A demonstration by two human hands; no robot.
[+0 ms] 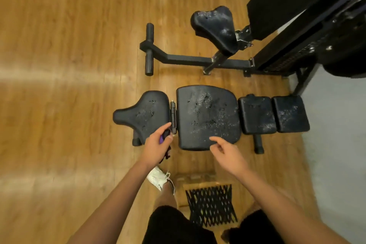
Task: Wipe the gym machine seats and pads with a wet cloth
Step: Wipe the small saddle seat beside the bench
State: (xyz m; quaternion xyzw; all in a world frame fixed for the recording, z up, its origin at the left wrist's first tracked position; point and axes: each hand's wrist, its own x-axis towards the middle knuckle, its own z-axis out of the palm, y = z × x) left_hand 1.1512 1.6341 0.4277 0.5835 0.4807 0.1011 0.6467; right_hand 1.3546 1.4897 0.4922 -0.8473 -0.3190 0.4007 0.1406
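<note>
Nearest, a black diamond-mesh mat (211, 206) lies by a white shoe (158, 178) on the glossy wood-plank floor (69, 45). The left hand (158, 144) grips a bunched purple cloth (162, 139) at the near edge of the saddle-shaped seat (142, 113), while the right hand (227, 153) hovers loose-fingered over the broad back pad (206, 117), whose black vinyl is cracked and flaking. Beyond, a second worn saddle seat (214, 27) rises from a matte black steel frame (198, 59).

Left hand (158, 145) grips the cloth (162, 138); right hand (227, 151) hovers, fingers (215, 140) relaxed.
</note>
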